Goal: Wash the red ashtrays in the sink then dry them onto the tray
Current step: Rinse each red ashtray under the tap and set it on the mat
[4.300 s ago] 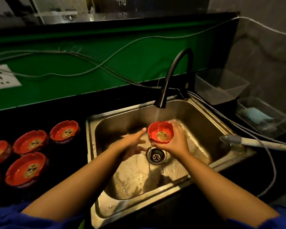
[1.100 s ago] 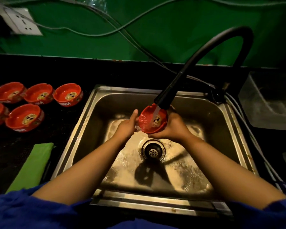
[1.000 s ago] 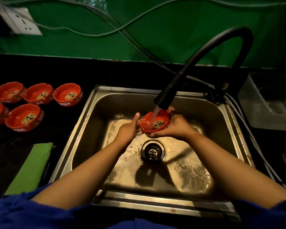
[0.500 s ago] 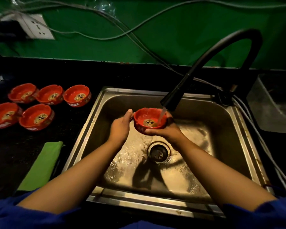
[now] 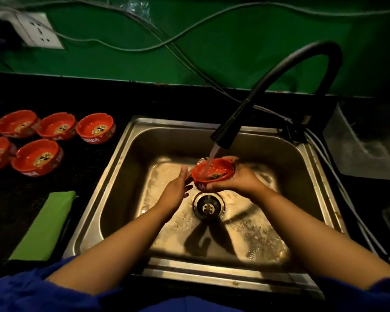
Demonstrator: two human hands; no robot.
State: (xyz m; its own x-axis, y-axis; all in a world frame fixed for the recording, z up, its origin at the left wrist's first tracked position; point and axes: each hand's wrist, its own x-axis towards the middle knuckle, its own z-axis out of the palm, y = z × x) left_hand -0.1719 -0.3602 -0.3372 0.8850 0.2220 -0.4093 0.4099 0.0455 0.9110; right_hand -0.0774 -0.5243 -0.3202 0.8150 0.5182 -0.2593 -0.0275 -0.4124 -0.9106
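Observation:
A red ashtray (image 5: pixel 214 172) with a printed centre is cupped from below and from the right by my right hand (image 5: pixel 239 179), over the steel sink (image 5: pixel 126 167). Water from the black faucet (image 5: pixel 225 134) falls into the ashtray and spills toward the drain (image 5: pixel 208 207). My left hand (image 5: pixel 178 188) rests its fingers against the ashtray's left side, fingers spread. Several more red ashtrays (image 5: pixel 95 128) stand on the black counter left of the sink.
A folded green cloth (image 5: pixel 47 224) lies on the counter by the sink's front left corner. Clear plastic tubs (image 5: pixel 367 140) stand on the right. Grey cables (image 5: pixel 158 43) run along the green wall, and a white socket (image 5: pixel 40 30) is at upper left.
The ashtray has moved right and slightly lower under the stream. My left hand has slid from gripping its rim to touching its left side with fingers apart.

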